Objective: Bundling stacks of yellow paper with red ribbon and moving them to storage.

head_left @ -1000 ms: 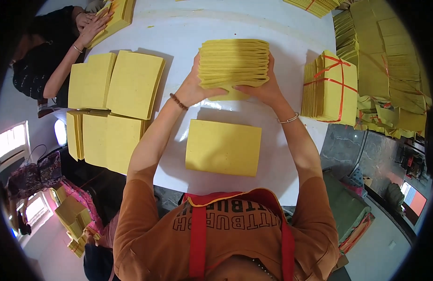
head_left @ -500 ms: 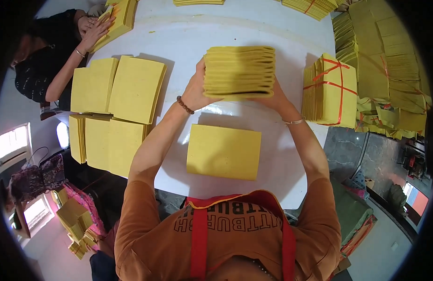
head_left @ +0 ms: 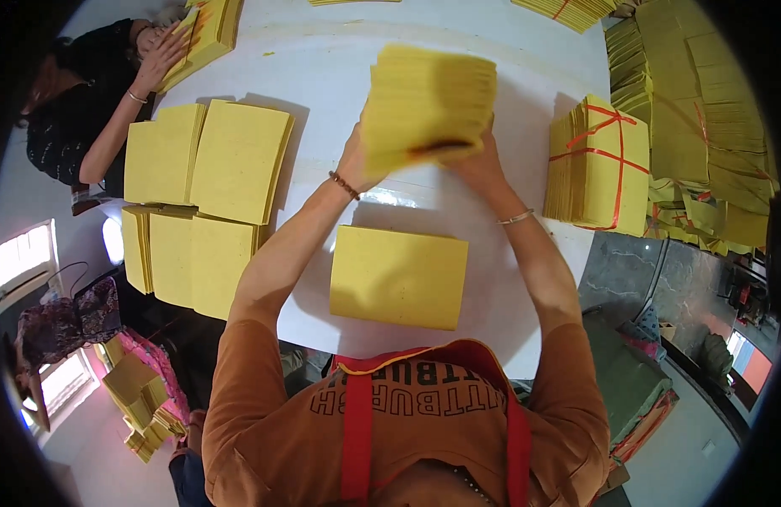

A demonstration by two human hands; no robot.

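Between my two hands I hold up a thick stack of folded yellow paper (head_left: 428, 97) over the table, its outline smeared by motion. My left hand (head_left: 355, 159) grips its left side, and my right hand (head_left: 482, 169) clasps the lower right side. Both hands are closed on it, though most fingers are hidden behind the paper. Below it, near the table's front edge, a flat yellow paper stack (head_left: 399, 277) lies apart from both hands.
Several yellow paper stacks (head_left: 238, 160) lie to the left on the white table (head_left: 314, 334). At right stands a yellow bundle (head_left: 610, 169) tied with red ribbon, with a large pile of yellow paper (head_left: 703, 93) beyond. At upper left, another person's hand (head_left: 164, 59) rests on a yellow stack (head_left: 213, 38).
The stack in my hands has tilted, and its upper edge has moved farther from me. My right hand has shifted slightly left. The stack below stays on the table.
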